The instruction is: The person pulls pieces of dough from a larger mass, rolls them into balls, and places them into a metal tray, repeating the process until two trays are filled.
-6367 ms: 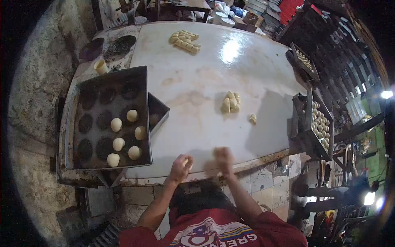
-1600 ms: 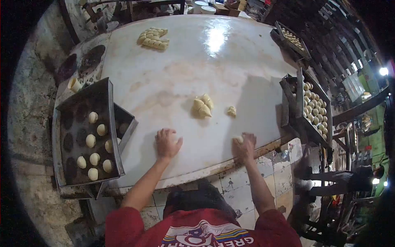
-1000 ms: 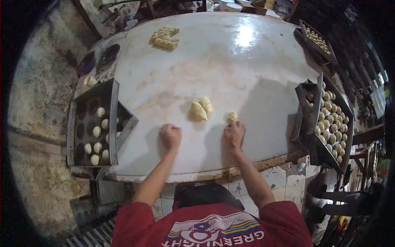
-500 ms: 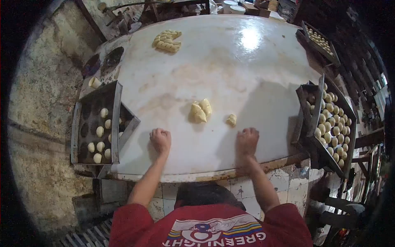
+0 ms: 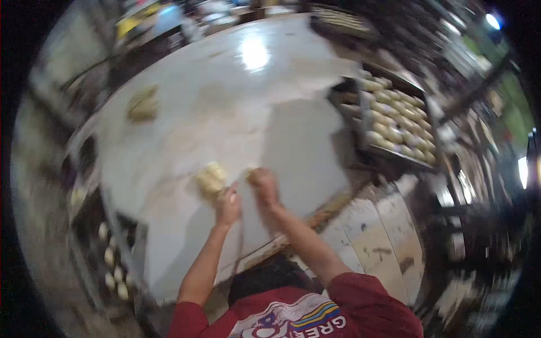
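A pale yellow lump of dough (image 5: 212, 179), in several pieces pressed together, sits on the white worktable (image 5: 186, 146). My left hand (image 5: 228, 208) is at its near right edge, fingertips close to the dough; blur hides whether they touch it and how the fingers are set. Just to the right, my right hand (image 5: 263, 186) is closed over a small piece of dough (image 5: 249, 172), which shows at the left side of the fingers. Farther back on the left of the table lies a blurred heap of dough pieces (image 5: 143, 104).
A tray full of round dough balls (image 5: 397, 121) stands at the table's right edge, with another filled tray (image 5: 341, 21) beyond it. At the lower left, a dark tray (image 5: 93, 225) holds several dough balls. Tubs and other clutter line the far edge.
The view has swung to the right and blurred. Both hands have come forward and closer together, from resting as fists on the table to the dough; the right now covers the small piece.
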A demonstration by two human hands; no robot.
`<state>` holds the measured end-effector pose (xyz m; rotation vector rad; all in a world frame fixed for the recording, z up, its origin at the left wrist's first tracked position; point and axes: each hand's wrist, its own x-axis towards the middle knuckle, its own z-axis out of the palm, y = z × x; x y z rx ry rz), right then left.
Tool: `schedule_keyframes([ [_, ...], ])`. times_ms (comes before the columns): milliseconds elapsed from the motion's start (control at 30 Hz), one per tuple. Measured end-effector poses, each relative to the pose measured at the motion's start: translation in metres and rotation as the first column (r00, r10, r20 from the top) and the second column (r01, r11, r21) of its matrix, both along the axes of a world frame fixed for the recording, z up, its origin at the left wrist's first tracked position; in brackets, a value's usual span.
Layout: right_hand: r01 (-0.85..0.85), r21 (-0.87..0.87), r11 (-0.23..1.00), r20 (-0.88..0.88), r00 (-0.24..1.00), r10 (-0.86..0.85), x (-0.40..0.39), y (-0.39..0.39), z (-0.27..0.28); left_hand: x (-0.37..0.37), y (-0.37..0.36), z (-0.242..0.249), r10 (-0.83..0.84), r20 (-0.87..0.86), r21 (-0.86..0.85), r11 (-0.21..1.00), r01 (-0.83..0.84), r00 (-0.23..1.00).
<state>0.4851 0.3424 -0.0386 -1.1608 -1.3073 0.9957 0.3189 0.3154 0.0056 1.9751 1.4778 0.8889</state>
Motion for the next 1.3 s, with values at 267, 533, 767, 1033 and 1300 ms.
schedule_keyframes([
  [267,0.422,0.466,0.778,0.393,0.689,-0.609,-0.020,0.018,-0.099,0.031,0.056,-0.007,-0.378,-0.384,-0.093,0.924,0.372,0.843],
  [533,0.370,0.175,0.912,0.487,0.773,-0.407,-0.023,-0.113,0.009,0.025,0.074,-0.029,-0.403,-0.486,0.048,0.874,0.484,0.775],
  [767,0.508,-0.416,0.754,0.401,0.847,-0.349,-0.036,-0.138,0.044,0.032,0.072,-0.014,-0.434,-0.437,-0.132,0.898,0.420,0.788],
  [1033,0.305,0.049,0.951,0.538,0.794,-0.283,-0.030,-0.121,0.026,-0.013,-0.025,-0.013,-0.042,-0.064,-0.114,0.993,0.035,0.997],
  [1300,0.467,0.146,0.872,0.379,0.788,-0.485,-0.012,-0.066,0.049,0.030,0.004,0.022,-0.138,-0.084,-0.135,0.983,0.126,0.987],
])
